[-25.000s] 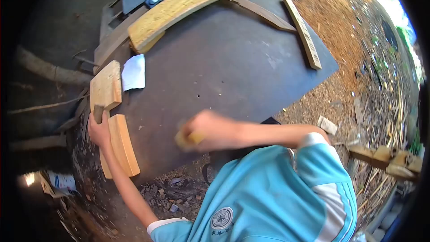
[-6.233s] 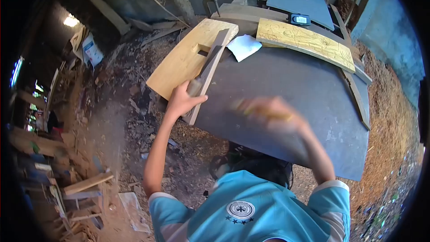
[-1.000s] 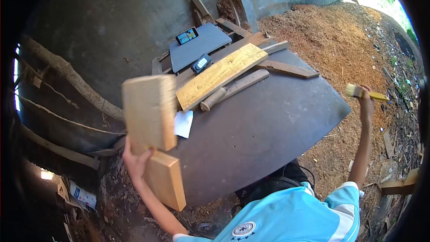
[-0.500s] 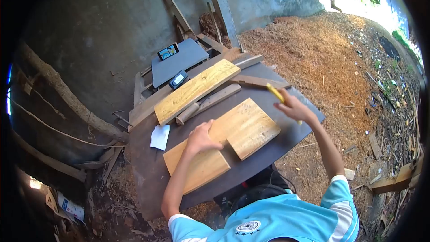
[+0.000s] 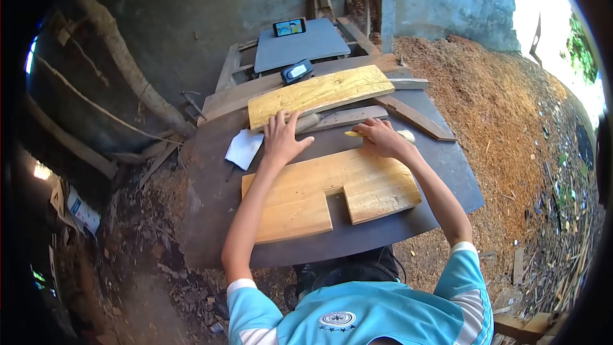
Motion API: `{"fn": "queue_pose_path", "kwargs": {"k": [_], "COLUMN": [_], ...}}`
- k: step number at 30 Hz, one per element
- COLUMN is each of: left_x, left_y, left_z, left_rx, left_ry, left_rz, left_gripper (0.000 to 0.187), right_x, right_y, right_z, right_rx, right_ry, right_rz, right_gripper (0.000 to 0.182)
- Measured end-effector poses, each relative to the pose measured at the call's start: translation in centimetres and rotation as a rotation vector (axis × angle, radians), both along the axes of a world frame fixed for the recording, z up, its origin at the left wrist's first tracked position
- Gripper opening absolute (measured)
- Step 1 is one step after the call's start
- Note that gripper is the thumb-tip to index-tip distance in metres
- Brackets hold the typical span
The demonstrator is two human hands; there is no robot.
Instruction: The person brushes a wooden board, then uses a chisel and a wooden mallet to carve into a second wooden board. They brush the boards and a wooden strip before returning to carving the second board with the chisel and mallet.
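Note:
A notched wooden board [image 5: 319, 191] lies flat on the dark table [image 5: 447, 166] in front of me. My left hand [image 5: 281, 137] rests with fingers spread on the table just beyond the board's far edge, touching the carved yellow plank [image 5: 319, 92]. My right hand [image 5: 381, 138] holds a yellow-handled paintbrush [image 5: 383, 134], its bristles pointing right, low over the table by the board's far right corner.
A rounded wooden stick [image 5: 345, 118] lies between the plank and the board. A white paper [image 5: 244, 148] sits at the left. A small device [image 5: 297, 71] and a phone [image 5: 289, 27] stand behind, on a grey panel [image 5: 306, 48]. Sawdust covers the ground at right.
The notched board, held up in my left hand a second ago, now lies flat on the table. My right hand came down from the raised position and brought the brush to the table.

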State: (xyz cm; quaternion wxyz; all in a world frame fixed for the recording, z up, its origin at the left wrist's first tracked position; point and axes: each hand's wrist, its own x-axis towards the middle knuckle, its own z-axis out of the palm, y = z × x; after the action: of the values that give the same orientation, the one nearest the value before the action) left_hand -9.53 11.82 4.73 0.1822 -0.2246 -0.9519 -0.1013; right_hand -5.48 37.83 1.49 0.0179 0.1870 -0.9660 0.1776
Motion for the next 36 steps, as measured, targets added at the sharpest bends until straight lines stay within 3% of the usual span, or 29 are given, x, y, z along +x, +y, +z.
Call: {"fn": "queue_pose_path", "kwargs": {"k": [3,4,7,8,12,15,18,21,24,29,31,36], "left_x": [-4.3,-4.3,-5.5,-5.6,-3.3,-3.5,-3.2,-1.2,0.9,3.5,4.0,3.5], "left_y": [-1.7,-1.9,-3.0,-3.1,-3.8,-3.5,-3.3,-4.3,-4.1,-2.8,-2.1,-0.1], "left_z": [-4.5,-5.2,-5.2,-5.0,0.0,-0.1,1.6,5.3,8.4,8.4,7.5,5.0], "left_rx": [0.16,0.274,0.48,0.61,0.716,1.011,1.399,1.482,1.835,1.857,1.805,1.756], "left_ry": [-0.259,-0.142,-0.062,-0.125,-0.253,-0.072,0.086,0.227,0.045,-0.25,-0.331,-0.517], "left_rz": [-0.081,-0.123,-0.337,-0.269,-0.057,-0.264,-0.451,-0.438,-0.408,-0.441,-0.572,-0.83], "left_gripper": [0.061,0.052,0.043,0.032,0.028,0.037,0.047,0.046,0.047,0.047,0.049,0.057], "right_x": [-2.3,-3.5,-6.6,-7.8,-9.2,-9.7,-8.6,-5.8,-2.1,4.9,6.2,7.3], "right_y": [-1.2,-1.2,-0.3,0.1,-0.2,-0.1,0.8,0.8,0.6,-0.9,-2.0,-3.0], "right_z": [-0.4,-0.3,-1.4,-2.0,-2.8,-2.1,-1.1,2.7,4.2,6.3,6.0,2.1], "right_rx": [-0.075,-0.222,-0.099,0.102,0.318,0.281,0.211,0.215,0.07,-0.487,-0.497,-0.382], "right_ry": [-0.107,-0.154,-0.042,-0.079,0.035,-0.14,-0.046,-0.106,-0.216,-0.644,-0.68,-0.332], "right_rz": [0.22,0.207,-0.093,-0.114,-0.054,-0.031,-0.116,-0.255,-0.31,-0.359,-0.337,-0.243], "right_gripper": [0.04,0.046,0.049,0.05,0.051,0.046,0.039,0.041,0.046,0.048,0.049,0.052]}}
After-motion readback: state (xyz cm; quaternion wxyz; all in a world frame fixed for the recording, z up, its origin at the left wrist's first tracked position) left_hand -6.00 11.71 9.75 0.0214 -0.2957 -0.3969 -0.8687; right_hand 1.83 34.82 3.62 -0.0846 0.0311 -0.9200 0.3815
